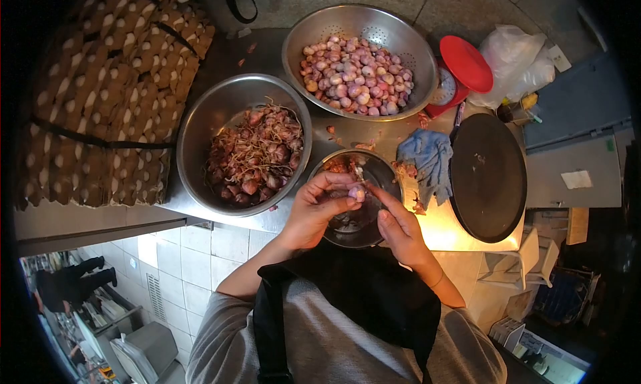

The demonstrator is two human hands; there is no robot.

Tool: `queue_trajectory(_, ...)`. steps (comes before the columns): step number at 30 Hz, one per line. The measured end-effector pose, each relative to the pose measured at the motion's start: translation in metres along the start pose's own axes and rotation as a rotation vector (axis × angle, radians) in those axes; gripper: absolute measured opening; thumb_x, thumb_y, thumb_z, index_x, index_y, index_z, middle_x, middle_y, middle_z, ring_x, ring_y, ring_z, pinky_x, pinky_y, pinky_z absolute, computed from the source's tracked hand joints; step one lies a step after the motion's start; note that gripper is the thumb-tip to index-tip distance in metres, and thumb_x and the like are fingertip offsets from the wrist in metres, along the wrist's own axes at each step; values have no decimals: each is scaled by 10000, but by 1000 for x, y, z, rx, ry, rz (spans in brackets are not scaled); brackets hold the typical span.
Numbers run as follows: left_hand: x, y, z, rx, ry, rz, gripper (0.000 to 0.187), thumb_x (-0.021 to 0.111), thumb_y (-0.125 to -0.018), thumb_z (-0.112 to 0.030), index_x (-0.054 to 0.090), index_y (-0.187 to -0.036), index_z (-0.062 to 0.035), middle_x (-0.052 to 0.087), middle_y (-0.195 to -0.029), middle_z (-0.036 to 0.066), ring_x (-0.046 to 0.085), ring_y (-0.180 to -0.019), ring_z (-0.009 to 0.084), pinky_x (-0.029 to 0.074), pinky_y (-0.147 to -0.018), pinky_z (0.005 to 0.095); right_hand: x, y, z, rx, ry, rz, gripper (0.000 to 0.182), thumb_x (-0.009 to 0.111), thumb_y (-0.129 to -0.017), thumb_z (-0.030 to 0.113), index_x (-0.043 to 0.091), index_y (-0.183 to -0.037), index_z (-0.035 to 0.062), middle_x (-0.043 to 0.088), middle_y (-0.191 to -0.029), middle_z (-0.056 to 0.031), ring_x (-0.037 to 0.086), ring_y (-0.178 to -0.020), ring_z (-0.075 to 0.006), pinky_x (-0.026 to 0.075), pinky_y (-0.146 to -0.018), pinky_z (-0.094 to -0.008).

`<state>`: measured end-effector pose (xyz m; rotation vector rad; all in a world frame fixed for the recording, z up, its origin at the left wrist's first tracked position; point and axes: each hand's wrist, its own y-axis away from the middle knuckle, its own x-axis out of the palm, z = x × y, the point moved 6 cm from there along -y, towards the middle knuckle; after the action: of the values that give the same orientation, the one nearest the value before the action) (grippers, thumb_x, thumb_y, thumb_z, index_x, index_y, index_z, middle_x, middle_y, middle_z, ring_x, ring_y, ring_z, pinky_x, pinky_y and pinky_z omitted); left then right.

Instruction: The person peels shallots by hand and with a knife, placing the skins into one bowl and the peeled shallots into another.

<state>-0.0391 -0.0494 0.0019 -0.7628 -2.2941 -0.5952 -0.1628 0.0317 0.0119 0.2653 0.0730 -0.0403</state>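
My left hand (319,207) pinches a partly peeled pinkish shallot (357,194) between thumb and fingertips, above a small metal bowl (395,183). Close on the right, my right hand (398,229) is curled with its index fingertip at the shallot; whatever it grips is too small to make out. Reddish-brown skins (339,165) lie in the small bowl beneath. To the left, a large metal bowl (193,127) holds unpeeled shallots (250,160) with dry roots. A metal colander (294,57) behind the hands is heaped with peeled shallots (357,73).
Right of the small bowl lie a crumpled blue cloth (427,158) and a round black tray (489,177). A red scale (466,65) and plastic bags (511,60) stand at the back right. Stacked egg trays (100,103) fill the left. Loose skins dot the metal table (324,131).
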Motion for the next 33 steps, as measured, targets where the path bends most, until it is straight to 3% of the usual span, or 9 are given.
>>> queue_trajectory(3,-1,-1,1,3,2,8,267,540,-774,61,514,-1023,-31,591,-936,83,590,-874,170,500,-794,303,1,4,2,107,-118,24,405,438,-894,151,367,-1260,-6,476,-1218,-155,448,-1140,-222,328,-936,-281)
queue_trajectory(8,-3,-2,3,-25,12,24,291,539,-787,51,494,-1070,0,587,-975,102,578,-902,166,488,-793,285,3,1,7,-116,34,19,397,422,-902,156,369,-1262,-2,454,-1238,-157,416,-1162,-216,294,-960,-284)
queue_trajectory(11,0,-1,0,-39,8,8,283,514,-805,33,480,-1081,-17,588,-963,105,586,-897,183,498,-784,297,-1,3,-7,99,-160,46,398,412,-907,166,365,-1268,6,506,-1152,-121,496,-1018,-187,364,-865,-262)
queue_trajectory(15,0,-1,2,-63,-1,4,273,497,-824,0,473,-1094,-32,586,-972,111,590,-892,194,500,-773,302,4,3,4,0,-329,154,417,398,-916,194,336,-1293,28,525,-802,-5,463,-604,-64,367,-545,-174)
queue_trajectory(19,-1,-2,7,-75,18,48,295,502,-825,-12,461,-1116,-35,576,-994,110,585,-902,199,491,-788,307,3,-1,-2,-115,-135,28,440,391,-919,215,301,-1316,48,351,-619,60,286,-494,-16,223,-448,-157)
queue_trajectory(22,0,-5,8,-102,28,8,320,514,-823,-19,444,-1135,-34,560,-1013,97,572,-917,190,479,-798,303,-6,0,-3,-71,-249,-40,438,381,-921,226,310,-1317,53,360,-614,68,302,-495,-16,232,-451,-164)
queue_trajectory(28,13,-55,-47,119,-299,-95,340,555,-834,-97,474,-1146,8,545,-1066,86,557,-925,160,475,-775,259,-12,1,-2,-132,-171,-128,440,374,-916,196,301,-1317,29,335,-540,63,291,-449,-14,215,-414,-170)
queue_trajectory(31,28,-70,-95,386,-153,19,325,530,-833,-36,481,-1153,-9,530,-1118,120,553,-983,199,471,-824,275,-8,2,-1,-142,-132,-109,445,383,-912,181,287,-1320,31,345,-542,53,296,-444,-23,221,-410,-166)
queue_trajectory(33,28,-70,-128,485,-275,51,301,522,-826,-5,497,-1126,-13,540,-1109,111,564,-960,197,477,-804,277,-8,4,-3,-136,-114,-111,455,394,-907,169,273,-1324,34,352,-543,44,299,-441,-32,227,-410,-162)
